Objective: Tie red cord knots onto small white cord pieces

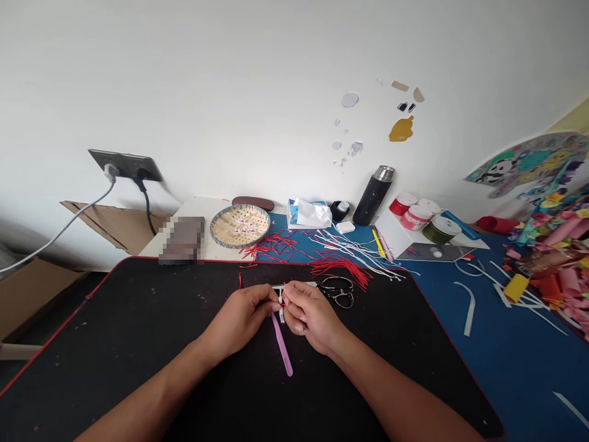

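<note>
Close together over the black mat, my left hand point(254, 311) and my right hand point(309, 310) pinch a small piece of red and white cord point(282, 315) between them. Its white end hangs below the fingertips; much of the rest is hidden by my fingers. Just beneath, a flat purple stick point(284, 353) lies on the mat, its upper end near my left fingertips. Black-handled scissors point(338, 291) rest behind my right hand, their blades partly covered by it. A bundle of cut red cords point(343, 270) lies beyond the scissors.
At the back stand a woven basket point(221, 227) with small red and white pieces, a tissue box point(294, 213) and a black thermos point(372, 199). White cords point(368, 248) spread over the blue surface. Spools point(416, 217) and colourful paper crafts point(561, 258) stand on the right.
</note>
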{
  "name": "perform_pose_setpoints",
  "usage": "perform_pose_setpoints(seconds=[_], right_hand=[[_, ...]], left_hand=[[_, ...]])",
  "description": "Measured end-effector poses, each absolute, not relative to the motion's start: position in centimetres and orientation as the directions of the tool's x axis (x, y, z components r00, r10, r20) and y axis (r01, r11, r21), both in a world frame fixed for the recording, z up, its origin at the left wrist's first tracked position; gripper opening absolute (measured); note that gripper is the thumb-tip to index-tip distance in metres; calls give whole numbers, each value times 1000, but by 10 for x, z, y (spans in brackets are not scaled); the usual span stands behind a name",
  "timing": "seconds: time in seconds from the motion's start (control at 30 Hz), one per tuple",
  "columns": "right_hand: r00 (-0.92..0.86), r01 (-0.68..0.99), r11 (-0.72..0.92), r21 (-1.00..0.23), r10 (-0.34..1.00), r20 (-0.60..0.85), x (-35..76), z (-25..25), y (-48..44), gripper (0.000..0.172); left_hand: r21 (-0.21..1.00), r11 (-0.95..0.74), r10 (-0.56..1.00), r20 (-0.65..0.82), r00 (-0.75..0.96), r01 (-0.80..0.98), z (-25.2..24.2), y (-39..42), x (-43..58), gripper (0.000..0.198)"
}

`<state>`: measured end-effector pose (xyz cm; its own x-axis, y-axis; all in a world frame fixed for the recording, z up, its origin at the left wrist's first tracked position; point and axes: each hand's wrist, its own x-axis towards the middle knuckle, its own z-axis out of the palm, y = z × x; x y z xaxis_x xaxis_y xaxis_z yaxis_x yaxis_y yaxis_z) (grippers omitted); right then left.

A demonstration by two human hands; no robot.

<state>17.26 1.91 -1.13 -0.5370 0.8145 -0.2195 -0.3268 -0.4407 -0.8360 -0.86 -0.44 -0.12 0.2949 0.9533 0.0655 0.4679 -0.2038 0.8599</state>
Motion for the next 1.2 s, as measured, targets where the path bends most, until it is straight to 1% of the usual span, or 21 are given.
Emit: perform_pose_setpoints(seconds=[0.17, 0.33, 0.57, 0.73, 1.03, 1.13, 1.2], right_hand=[[-539, -395, -490, -777, 809, -236, 170, -10, 18, 41], [-554, -427, -525, -736, 796, -245, 169, -9, 16, 42], [-565, -444, -543, -713, 787, -248, 171, -8, 17, 41], [-566, -450, -542, -710, 788, -243, 172, -7, 17, 41], [-520, -434, -472, -767, 827, -215, 178, -5, 23, 34], [-504, -427, -461, -778, 836, -219, 181, -5, 28, 33], [-467, -441, -429, -788, 860, -206, 184, -4, 32, 35]], left_hand=[[865, -253, 939, 112, 324, 434, -7, -3, -10, 20], [837, -285, 936, 138, 323, 467, -13, -1, -11, 19], [796, -311, 934, 154, 323, 519, -16, -2, -13, 20], [796, -311, 932, 147, 332, 519, -16, -1, -13, 21], [907, -177, 931, 28, 364, 383, -6, -3, -5, 21], [939, -101, 940, -17, 340, 328, -5, -5, -5, 24], [962, -21, 950, -66, 306, 273, -5, -5, -5, 28]])
